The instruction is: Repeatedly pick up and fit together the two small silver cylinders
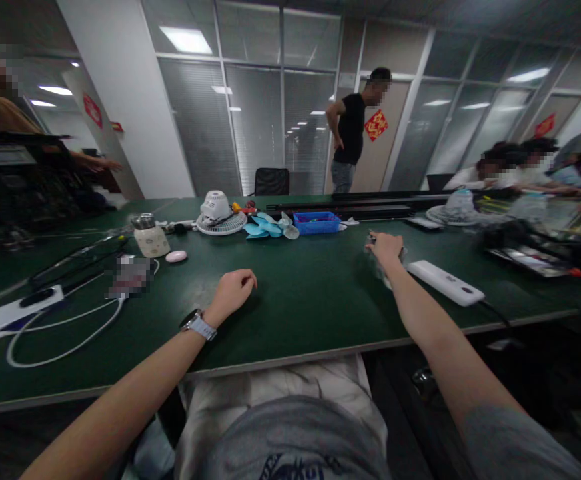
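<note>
My left hand (231, 292) rests at the middle left of the green table (300, 300), with a watch (199, 325) on its wrist. Its fingers are curled in, and nothing shows in them. Farther out to the right, my right hand (386, 248) has its fingers bent over a clear, shiny, plastic-looking thing (383, 272) on the tabletop. Much of that thing is hidden under the hand and blurred. Just right of this hand lies a white power strip (445, 283) with a dark cord.
At the back are a white fan (216, 208), light-blue fan blades (265, 227) and a blue tray (317, 223). A bottle (150, 237), a pinkish oval object (176, 256) and a white cable (70, 360) lie left. A person (351, 127) stands beyond the table; others sit right.
</note>
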{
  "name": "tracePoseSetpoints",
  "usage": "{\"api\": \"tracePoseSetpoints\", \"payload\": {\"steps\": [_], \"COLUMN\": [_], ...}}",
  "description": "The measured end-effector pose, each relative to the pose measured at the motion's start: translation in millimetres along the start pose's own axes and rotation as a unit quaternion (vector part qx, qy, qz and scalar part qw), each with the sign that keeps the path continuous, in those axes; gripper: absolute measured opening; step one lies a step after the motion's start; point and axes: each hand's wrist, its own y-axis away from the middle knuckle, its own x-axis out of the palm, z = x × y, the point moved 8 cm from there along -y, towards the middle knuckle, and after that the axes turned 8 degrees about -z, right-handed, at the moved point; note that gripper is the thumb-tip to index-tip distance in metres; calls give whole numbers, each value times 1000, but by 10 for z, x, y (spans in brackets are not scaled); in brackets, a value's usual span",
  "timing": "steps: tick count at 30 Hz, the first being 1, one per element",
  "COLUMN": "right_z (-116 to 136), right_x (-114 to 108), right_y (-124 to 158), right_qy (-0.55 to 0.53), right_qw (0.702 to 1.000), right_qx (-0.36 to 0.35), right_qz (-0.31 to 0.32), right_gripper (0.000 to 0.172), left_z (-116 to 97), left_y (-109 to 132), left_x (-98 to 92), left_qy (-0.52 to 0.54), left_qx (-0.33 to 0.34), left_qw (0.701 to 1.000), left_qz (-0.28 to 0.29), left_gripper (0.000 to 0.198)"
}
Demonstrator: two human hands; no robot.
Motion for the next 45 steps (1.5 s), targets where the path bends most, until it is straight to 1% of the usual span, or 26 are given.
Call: {"api": "tracePoseSetpoints", "payload": {"steps": [3, 5, 6, 8, 9, 10, 11, 13, 15, 16, 17, 20, 21, 23, 24, 26, 28, 29, 31, 33, 34, 36, 38, 41, 45], "right_z": [40, 34, -3, -166, -283, -403, -516, -686, -765, -781, -788, -759, -712, -516, -356, 103, 685, 999, 1572, 2012, 2169, 2359, 2418, 2400, 2370], "right_x": [-3, -88, -164, -334, -401, -453, -470, -414, -309, -261, -228, -188, -179, -171, -176, -228, -345, -426, -598, -746, -803, -874, -901, -894, -891], "right_y": [34, 44, 43, 37, 36, 38, 47, 94, 168, 204, 230, 246, 240, 224, 224, 272, 426, 552, 872, 1211, 1360, 1575, 1681, 1727, 1738], "right_qy": [1, -12, -23, -45, -53, -57, -61, -71, -86, -93, -97, -107, -115, -142, -161, -202, -254, -287, -371, -453, -487, -537, -568, -591, -592], "right_qw": [1000, 1000, 999, 997, 995, 993, 990, 980, 964, 956, 951, 948, 947, 945, 943, 938, 923, 908, 864, 811, 788, 757, 743, 735, 739], "right_qx": [6, 5, 11, 48, 76, 103, 128, 162, 175, 178, 180, 172, 161, 116, 81, -14, -121, -175, -251, -291, -300, -301, -290, -276, -272], "right_qz": [-3, -13, -24, -41, -36, -24, 3, 91, 180, 212, 231, 247, 253, 270, 278, 281, 262, 249, 231, 228, 228, 221, 205, 188, 170], "right_gripper": [41, 48, 56, 75, 83, 87, 87, 79, 65, 59, 53, 43, 40, 35, 32, 31, 35, 39, 46, 49, 50, 50, 53, 59, 63], "left_z": [-8, -9, -8, -7, -7, -6, -7, -11, -13, -14, -15, -22, -24, -25, -26, -32, -47, -58, -93, -152, -192, -290, -375, -407, -333], "left_y": [4, 4, 3, -1, -2, -3, -3, -2, 0, 0, -1, -1, 0, 4, 6, 11, 16, 18, 26, 44, 57, 82, 101, 100, 60], "left_x": [1, 1, 1, 2, 5, 10, 15, 23, 22, 16, 11, 1, 4, 17, 24, 31, 15, -6, -79, -161, -193, -222, -218, -175, -112], "left_qy": [-3, -3, -2, 1, 2, 1, 0, -3, -5, -6, -6, -7, -7, -8, -7, 0, 4, 4, 7, 29, 50, 95, 133, 161, 196], "left_qx": [-5, -7, -7, -3, -1, 1, 3, 6, 7, 7, 6, 9, 9, 10, 10, 12, 15, 15, 16, 18, 22, 43, 65, 70, 33], "left_qw": [1000, 1000, 1000, 1000, 1000, 1000, 1000, 1000, 1000, 1000, 1000, 1000, 1000, 1000, 1000, 1000, 1000, 1000, 998, 995, 992, 987, 981, 978, 974], "left_qz": [6, 8, 8, 6, 6, 7, 8, 11, 11, 10, 9, 7, 9, 12, 13, 11, -1, -15, -55, -98, -113, -126, -124, -114, -106], "left_gripper": [25, 25, 25, 26, 26, 26, 25, 25, 25, 24, 24, 24, 24, 24, 24, 24, 24, 23, 21, 18, 17, 16, 20, 21, 26]}}
